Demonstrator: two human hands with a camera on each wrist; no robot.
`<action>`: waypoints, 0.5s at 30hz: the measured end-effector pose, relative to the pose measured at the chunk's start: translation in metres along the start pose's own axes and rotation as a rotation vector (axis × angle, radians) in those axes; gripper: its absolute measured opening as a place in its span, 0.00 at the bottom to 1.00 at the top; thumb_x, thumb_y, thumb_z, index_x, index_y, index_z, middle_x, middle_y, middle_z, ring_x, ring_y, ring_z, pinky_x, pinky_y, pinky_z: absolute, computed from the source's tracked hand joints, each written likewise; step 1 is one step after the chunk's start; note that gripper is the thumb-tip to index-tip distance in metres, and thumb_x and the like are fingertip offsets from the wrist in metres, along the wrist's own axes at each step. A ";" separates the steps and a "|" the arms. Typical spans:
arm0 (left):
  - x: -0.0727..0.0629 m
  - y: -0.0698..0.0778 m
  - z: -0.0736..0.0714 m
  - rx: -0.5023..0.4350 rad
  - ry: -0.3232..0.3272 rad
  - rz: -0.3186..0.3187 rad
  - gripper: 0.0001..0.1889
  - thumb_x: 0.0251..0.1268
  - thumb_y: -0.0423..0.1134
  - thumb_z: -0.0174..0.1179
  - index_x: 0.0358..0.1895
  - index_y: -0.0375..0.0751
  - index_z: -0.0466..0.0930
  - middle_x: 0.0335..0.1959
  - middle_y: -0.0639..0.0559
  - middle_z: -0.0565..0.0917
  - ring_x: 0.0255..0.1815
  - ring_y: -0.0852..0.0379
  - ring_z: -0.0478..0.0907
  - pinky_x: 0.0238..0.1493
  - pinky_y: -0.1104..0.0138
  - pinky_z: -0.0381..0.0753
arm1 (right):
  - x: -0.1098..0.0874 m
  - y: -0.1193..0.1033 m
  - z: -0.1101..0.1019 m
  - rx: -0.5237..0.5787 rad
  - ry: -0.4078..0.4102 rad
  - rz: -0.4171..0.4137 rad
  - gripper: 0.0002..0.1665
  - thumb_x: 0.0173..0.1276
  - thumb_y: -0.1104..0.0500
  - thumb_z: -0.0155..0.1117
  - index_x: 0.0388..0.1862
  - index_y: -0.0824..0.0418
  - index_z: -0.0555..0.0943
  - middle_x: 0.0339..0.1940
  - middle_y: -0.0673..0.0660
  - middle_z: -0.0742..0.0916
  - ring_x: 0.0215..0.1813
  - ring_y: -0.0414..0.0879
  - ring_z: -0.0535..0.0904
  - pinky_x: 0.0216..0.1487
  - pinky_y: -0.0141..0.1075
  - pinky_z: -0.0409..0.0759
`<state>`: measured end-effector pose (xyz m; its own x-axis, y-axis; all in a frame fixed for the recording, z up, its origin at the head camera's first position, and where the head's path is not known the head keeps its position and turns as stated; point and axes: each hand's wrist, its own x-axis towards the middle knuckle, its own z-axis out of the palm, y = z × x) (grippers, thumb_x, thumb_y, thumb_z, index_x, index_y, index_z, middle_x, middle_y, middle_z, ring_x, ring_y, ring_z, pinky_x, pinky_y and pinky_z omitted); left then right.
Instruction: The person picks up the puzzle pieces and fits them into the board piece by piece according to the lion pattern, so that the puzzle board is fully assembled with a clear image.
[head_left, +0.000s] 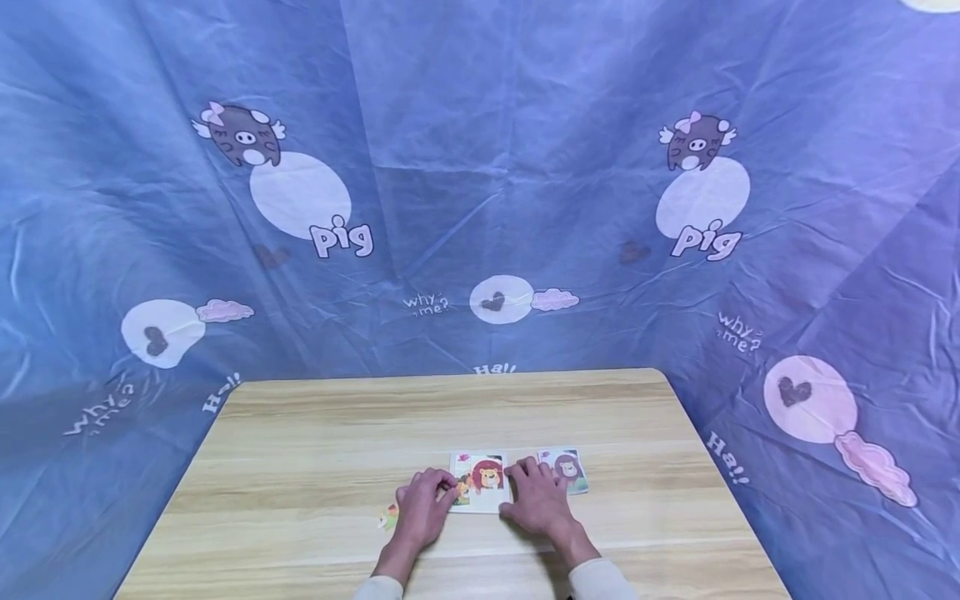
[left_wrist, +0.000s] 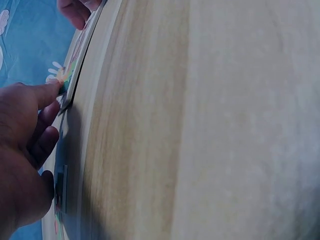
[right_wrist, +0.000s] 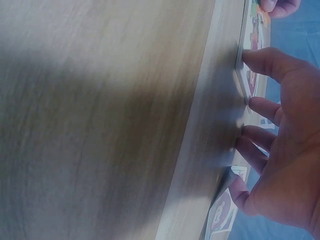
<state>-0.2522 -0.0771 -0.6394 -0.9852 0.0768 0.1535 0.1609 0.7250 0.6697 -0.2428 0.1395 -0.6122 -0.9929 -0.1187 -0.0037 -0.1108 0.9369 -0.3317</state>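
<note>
A flat white puzzle board [head_left: 487, 503] lies on the table, with a red-maned lion [head_left: 489, 475] showing in its upper right. At its left side my left hand [head_left: 423, 506] pinches a small orange and green puzzle piece [head_left: 463, 492] at the board's surface. My right hand [head_left: 538, 500] spreads over the right side. In the right wrist view its thumb [right_wrist: 260, 59] touches the board's near edge and a fingertip is at the side edge. The outer fingers of that hand reach a lion picture card [head_left: 566, 471] to the right.
Several colourful loose puzzle pieces [head_left: 387, 517] lie left of the left hand, partly hidden by it. The wooden table [head_left: 337, 433] ends at a blue patterned cloth [head_left: 450, 208] that hangs behind it and along both sides.
</note>
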 end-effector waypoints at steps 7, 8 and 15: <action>0.000 0.000 -0.001 0.057 0.003 0.034 0.10 0.56 0.48 0.67 0.41 0.58 0.82 0.45 0.60 0.82 0.46 0.58 0.73 0.46 0.58 0.61 | 0.000 0.000 -0.001 0.002 -0.001 0.004 0.38 0.46 0.41 0.73 0.57 0.52 0.77 0.59 0.58 0.77 0.56 0.57 0.72 0.53 0.64 0.66; 0.000 -0.001 -0.001 0.072 -0.007 0.041 0.11 0.55 0.48 0.67 0.43 0.59 0.83 0.46 0.59 0.81 0.47 0.58 0.73 0.47 0.57 0.61 | 0.000 0.000 -0.001 0.003 0.001 0.003 0.38 0.46 0.41 0.73 0.57 0.52 0.77 0.59 0.58 0.77 0.56 0.57 0.72 0.53 0.64 0.66; -0.001 -0.001 -0.002 0.182 -0.077 0.098 0.16 0.55 0.51 0.66 0.49 0.59 0.83 0.51 0.56 0.77 0.49 0.56 0.68 0.45 0.54 0.60 | 0.000 0.001 0.002 0.004 0.003 -0.001 0.37 0.46 0.40 0.72 0.57 0.51 0.78 0.58 0.57 0.78 0.56 0.56 0.72 0.53 0.63 0.67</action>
<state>-0.2514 -0.0792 -0.6393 -0.9681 0.2003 0.1505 0.2496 0.8227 0.5107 -0.2425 0.1399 -0.6140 -0.9929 -0.1190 -0.0002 -0.1120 0.9352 -0.3359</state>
